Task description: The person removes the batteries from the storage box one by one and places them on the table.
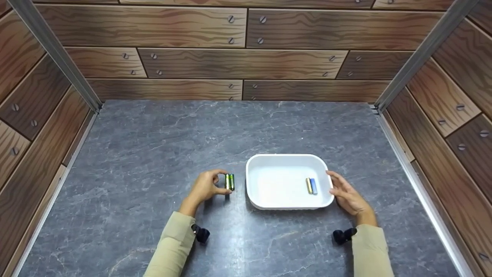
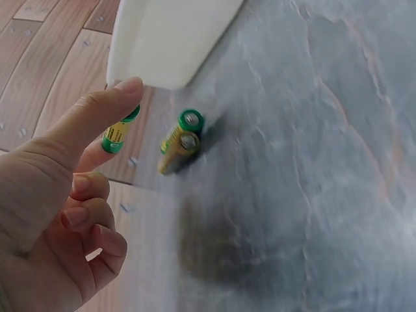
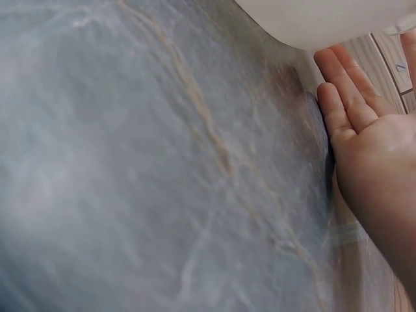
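Note:
My left hand [image 1: 205,186] pinches a green and yellow battery [image 2: 116,134] between thumb and index finger, left of a white plastic tub [image 1: 269,204]. Its other fingers are loosely bent. In the left wrist view, a green battery [image 2: 191,119] and a gold-toned one [image 2: 187,142] lie side by side close to the table, beyond the pinched one. Within the tub, toward its right end, rest a gold battery [image 1: 309,186] and a blue battery [image 1: 313,186]. My right hand [image 1: 348,196] touches the tub's right side with its fingertips, the fingers nearly straight.
The tub stands on a grey marble-patterned table [image 1: 173,130]. Wood-patterned panels [image 1: 242,61] enclose it at the back and on both sides, with metal posts [image 1: 426,54] at the corners. Light sleeves and dark wrist cameras [image 1: 201,234] are on both arms.

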The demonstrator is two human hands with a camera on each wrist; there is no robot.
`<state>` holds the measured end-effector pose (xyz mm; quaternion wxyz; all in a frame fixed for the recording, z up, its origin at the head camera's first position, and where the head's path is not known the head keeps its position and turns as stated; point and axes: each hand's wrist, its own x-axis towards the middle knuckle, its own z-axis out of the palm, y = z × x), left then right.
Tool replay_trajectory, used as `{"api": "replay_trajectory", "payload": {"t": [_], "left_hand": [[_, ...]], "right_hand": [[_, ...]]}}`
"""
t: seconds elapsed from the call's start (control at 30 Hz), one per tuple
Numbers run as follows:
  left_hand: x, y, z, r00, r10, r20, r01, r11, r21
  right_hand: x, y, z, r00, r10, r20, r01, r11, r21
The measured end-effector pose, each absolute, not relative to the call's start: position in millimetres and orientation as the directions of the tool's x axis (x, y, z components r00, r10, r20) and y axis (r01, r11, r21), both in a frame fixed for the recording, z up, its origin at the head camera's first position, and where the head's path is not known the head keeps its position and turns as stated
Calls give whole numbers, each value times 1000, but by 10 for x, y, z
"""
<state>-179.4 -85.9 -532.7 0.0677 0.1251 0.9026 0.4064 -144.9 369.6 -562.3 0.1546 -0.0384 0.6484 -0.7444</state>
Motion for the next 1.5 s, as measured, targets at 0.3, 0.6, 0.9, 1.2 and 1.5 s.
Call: {"api": "replay_trajectory", "payload": {"t": [0.3,0.6,0.9,1.2,1.5], "left_hand": [[-1825,-927,-5433,-966,249,-68,113,646,755],[-1840,-990,-5504,-971,230,-64,110,670,734],[-1862,-975,-5527,-973,212,-94,82,691,718],[-1866,-946,-5530,-971,213,-107,72,689,721],[-1890,-937,-5532,-968,221,-117,70,688,723]], "right_hand": [[-1446,3692,-5622,-947,-284,-151,189,-109,-976],[-1479,3682,-5664,-925,-374,-63,139,-181,-974],[-1437,3680,-5626,-936,-332,-113,170,-148,-974],[-1435,3696,-5633,-938,-333,-96,156,-159,-975],[-1440,3717,-5640,-936,-344,-70,137,-176,-975]]}}
